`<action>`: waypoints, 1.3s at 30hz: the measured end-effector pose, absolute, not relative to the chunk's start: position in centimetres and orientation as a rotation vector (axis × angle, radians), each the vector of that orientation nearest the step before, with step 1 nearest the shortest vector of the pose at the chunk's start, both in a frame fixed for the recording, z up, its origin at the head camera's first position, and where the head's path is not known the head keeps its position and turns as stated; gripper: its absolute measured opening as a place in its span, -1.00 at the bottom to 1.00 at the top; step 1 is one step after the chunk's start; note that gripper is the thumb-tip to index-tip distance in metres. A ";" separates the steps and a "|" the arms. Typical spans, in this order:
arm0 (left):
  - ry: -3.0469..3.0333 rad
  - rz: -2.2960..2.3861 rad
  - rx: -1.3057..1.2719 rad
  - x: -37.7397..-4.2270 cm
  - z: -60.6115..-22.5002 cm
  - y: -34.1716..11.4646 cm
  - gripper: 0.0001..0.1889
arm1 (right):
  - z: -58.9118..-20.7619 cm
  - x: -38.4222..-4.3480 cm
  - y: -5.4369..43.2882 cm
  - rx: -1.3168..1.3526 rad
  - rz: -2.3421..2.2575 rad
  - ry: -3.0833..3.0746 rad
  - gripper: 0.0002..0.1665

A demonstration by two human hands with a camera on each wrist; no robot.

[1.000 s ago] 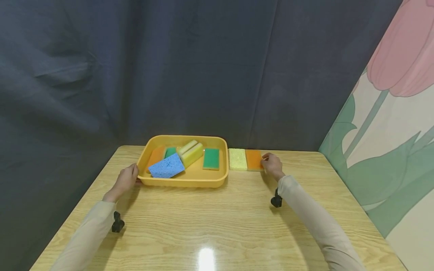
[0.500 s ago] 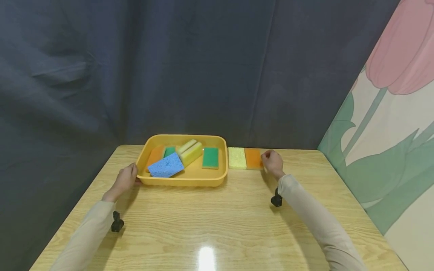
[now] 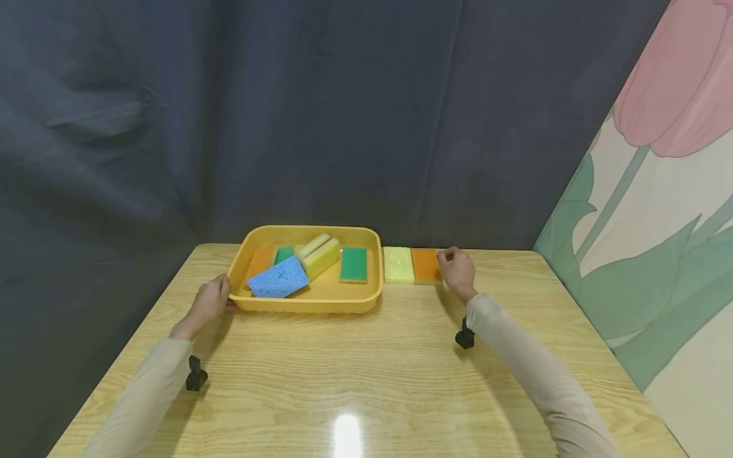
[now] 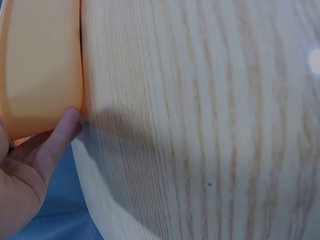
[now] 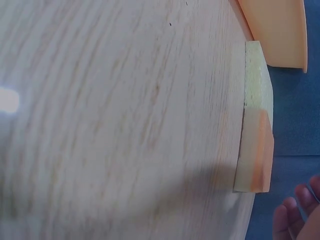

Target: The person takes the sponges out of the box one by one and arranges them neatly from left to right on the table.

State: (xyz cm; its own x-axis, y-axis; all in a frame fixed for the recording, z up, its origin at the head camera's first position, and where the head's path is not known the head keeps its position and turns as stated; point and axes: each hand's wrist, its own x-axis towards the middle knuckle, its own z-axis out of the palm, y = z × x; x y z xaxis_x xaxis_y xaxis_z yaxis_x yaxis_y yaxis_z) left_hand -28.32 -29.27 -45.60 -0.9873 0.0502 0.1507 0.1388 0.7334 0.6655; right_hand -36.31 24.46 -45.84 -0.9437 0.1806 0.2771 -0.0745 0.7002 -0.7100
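One pale yellow sponge (image 3: 398, 265) and an orange sponge (image 3: 425, 266) lie edge to edge on the tabletop (image 3: 343, 359), just right of a yellow tray (image 3: 309, 305) whose left end the left hand (image 3: 207, 300) grips, while the right hand (image 3: 458, 273), fingers loosely bent, is just beside the orange sponge.

A yellow tray (image 3: 309, 306) rests on a wood-grain table (image 3: 343, 362).
Just right of the tray lie a pale yellow sponge (image 3: 399, 264) and, farther from it, an orange-topped sponge (image 3: 425, 266), the two edge to edge.
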 end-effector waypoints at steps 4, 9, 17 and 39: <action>-2.814 -1.118 -0.153 -28.4 -45.7 -29.3 -0.60 | -45.8 -36.4 24.1 -0.068 1.101 -2.558 -0.62; -2.816 -1.176 -0.149 -28.4 -45.8 -29.4 -0.56 | -45.7 -36.5 23.7 -0.042 1.096 -2.536 -0.63; -2.815 -1.180 -0.144 -28.4 -45.7 -29.4 -0.56 | -45.4 -36.4 22.5 0.017 1.115 -2.501 -0.66; -2.802 -1.220 -0.148 -28.5 -46.0 -29.5 -0.51 | -45.0 -36.3 18.8 0.157 1.157 -2.476 -0.67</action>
State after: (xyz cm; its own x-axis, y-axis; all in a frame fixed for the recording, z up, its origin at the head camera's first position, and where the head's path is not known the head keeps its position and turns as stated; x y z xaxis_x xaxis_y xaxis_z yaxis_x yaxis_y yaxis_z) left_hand -28.45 -29.47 -45.95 -0.9920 0.0559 0.1133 0.1210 0.6781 0.7249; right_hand -36.31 18.84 -45.00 -0.9130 0.0664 0.4025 -0.2660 0.6510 -0.7109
